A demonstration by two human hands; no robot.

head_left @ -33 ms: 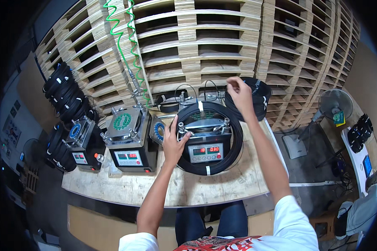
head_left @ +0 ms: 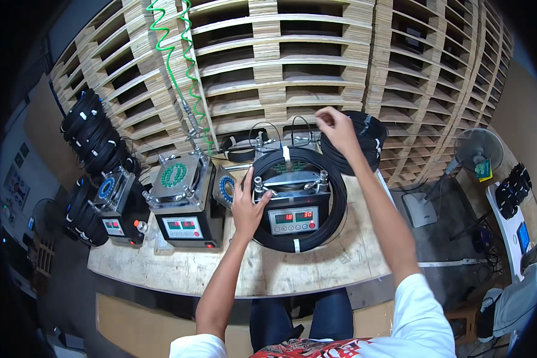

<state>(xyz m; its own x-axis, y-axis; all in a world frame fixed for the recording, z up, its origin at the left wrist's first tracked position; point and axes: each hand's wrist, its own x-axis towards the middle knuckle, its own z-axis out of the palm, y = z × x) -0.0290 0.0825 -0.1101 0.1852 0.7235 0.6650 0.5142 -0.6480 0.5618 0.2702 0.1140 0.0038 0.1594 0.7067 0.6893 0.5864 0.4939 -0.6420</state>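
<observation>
A ring of black cable [head_left: 336,218], bound with white ties at top and bottom, frames the front of a small bench machine [head_left: 272,203] with a red-digit display. My left hand [head_left: 246,212] is on the ring's left side, thumb inside and fingers along the outside. My right hand [head_left: 340,130] is raised over the bench's back edge, fingers curled together; what they hold, if anything, I cannot make out. Below and right of it lies a stack of black cable coils [head_left: 370,143]. A thin black lead [head_left: 302,119] arches up behind the machine, left of those fingers.
Two similar machines stand on the left, one with a green ring [head_left: 173,175] on top, the other with a blue ring [head_left: 107,188]. More coils [head_left: 92,134] pile up at far left. Wooden pallets [head_left: 310,51] rise behind. A fan [head_left: 480,149] stands at right; a green spiral hose [head_left: 190,59] hangs down.
My right hand has moved slightly to the left. My left hand keeps its place on the cable ring. Display digits have changed on the ringed machine and its left neighbour.
</observation>
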